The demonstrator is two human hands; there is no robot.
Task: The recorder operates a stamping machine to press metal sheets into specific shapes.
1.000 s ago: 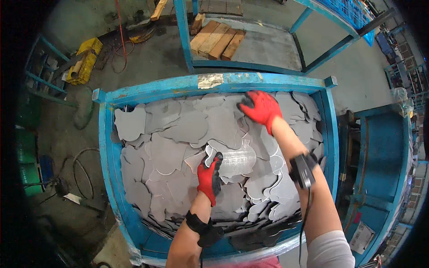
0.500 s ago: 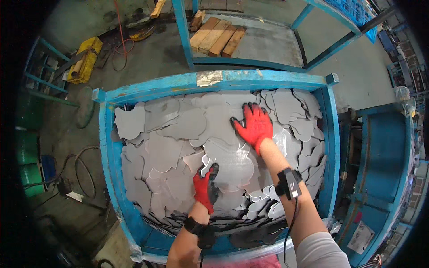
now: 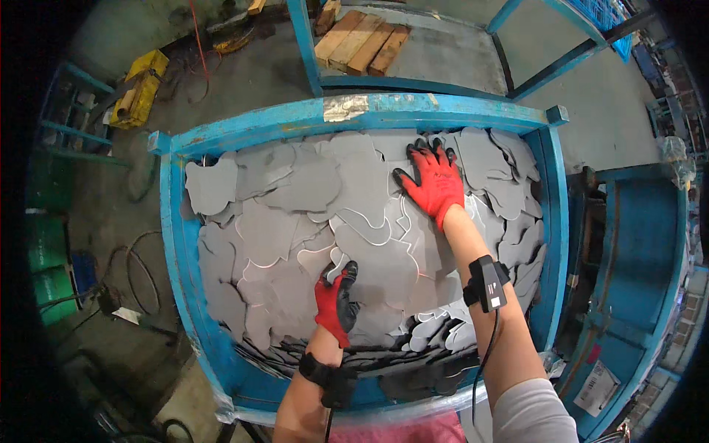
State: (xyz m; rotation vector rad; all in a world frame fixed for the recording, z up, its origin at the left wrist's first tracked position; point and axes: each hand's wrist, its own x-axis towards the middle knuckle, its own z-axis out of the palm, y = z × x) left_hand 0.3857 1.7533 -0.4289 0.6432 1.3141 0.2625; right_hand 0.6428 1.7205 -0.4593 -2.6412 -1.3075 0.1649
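Flat grey sheet-metal plates point(image 3: 288, 177) with wavy cut outlines lie overlapped in several stacks inside a blue metal bin point(image 3: 171, 244). My left hand point(image 3: 336, 299), in a red glove with black fingertips, is closed on the left edge of one metal plate point(image 3: 380, 269) near the middle. A small pale tab of metal shows between its thumb and fingers. Farther off and to the right, my right hand point(image 3: 434, 177), gloved alike, rests with spread fingers on the plates near the bin's far side. It grips nothing.
The bin's far rail point(image 3: 281, 117) and side rails stand above the plates. Behind it, a blue frame holds wooden blocks point(image 3: 362, 43). A yellow box point(image 3: 139, 90) and a hose point(image 3: 136, 269) lie on the floor at left. Another blue bin point(image 3: 639, 251) stands at right.
My right hand has slid rightward and a little away over the plates. The left hand keeps its grip on the plate's edge. The whole view has shifted slightly.
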